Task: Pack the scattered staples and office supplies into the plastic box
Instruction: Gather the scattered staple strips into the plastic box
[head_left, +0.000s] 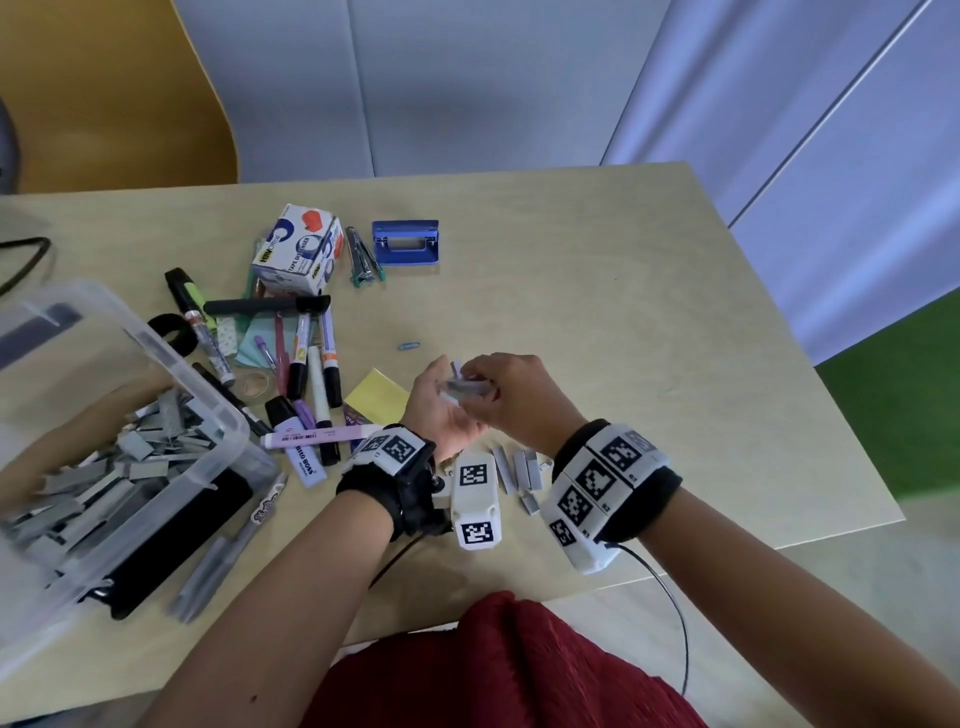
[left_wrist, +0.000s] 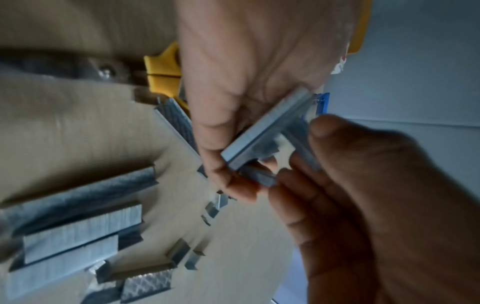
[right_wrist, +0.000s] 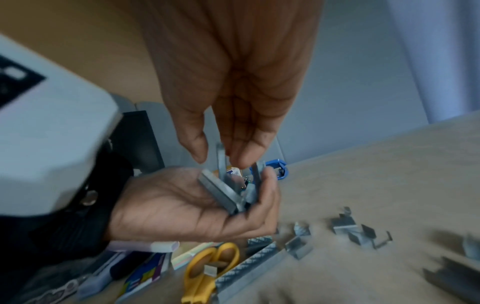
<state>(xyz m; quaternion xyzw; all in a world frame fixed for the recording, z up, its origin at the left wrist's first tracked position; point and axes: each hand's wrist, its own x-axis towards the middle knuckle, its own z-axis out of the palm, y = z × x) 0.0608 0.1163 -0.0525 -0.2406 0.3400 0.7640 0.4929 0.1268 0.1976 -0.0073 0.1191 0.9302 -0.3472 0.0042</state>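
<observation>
Clear plastic storage box, cut off at 9 o'clock, holds grey staple strips. Yellow-handled scissors hide behind the wrists in the head view. Cupped left hand cradles silver staple strips; right hand pinches 1 above, blurred.

1. Bare table lies right of and beyond the hands; only a paper clip sits there.
2. Left, pens, a pad and a carton crowd the way to the box; its open top is free, staples inside.
3. Loose strips and scissors lie under the wrists; a punch sits far back.
</observation>
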